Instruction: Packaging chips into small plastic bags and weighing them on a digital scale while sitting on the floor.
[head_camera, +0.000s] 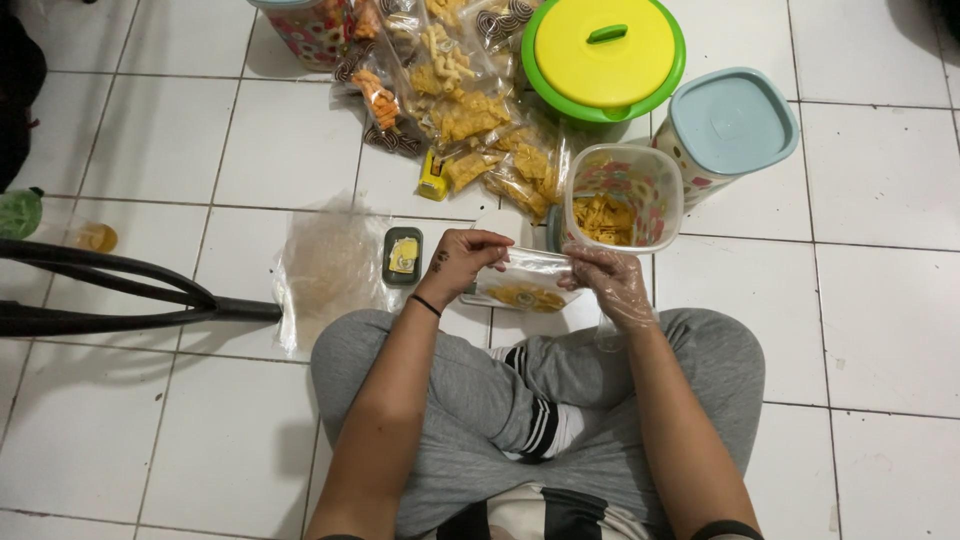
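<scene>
- Because the white tiled floor (150, 420) is bare on the near left and far right, those are the open spots; the far middle is crowded.
- Far off sit a round tub with a yellow lid (604, 55), a jar with a blue lid (730, 122), and a pile of snack bags (460, 100).
- An open jar (622, 208) of yellow chips stands just beyond the hands.
- Both hands hold a small clear snack bag (525, 285) over the lap. It looks light, soft and slippery, and the chips inside may crack.
- Bare left hand (457, 262) pinches its top left edge; gloved right hand (615, 285) grips the right edge. The edges look best for holding.
</scene>
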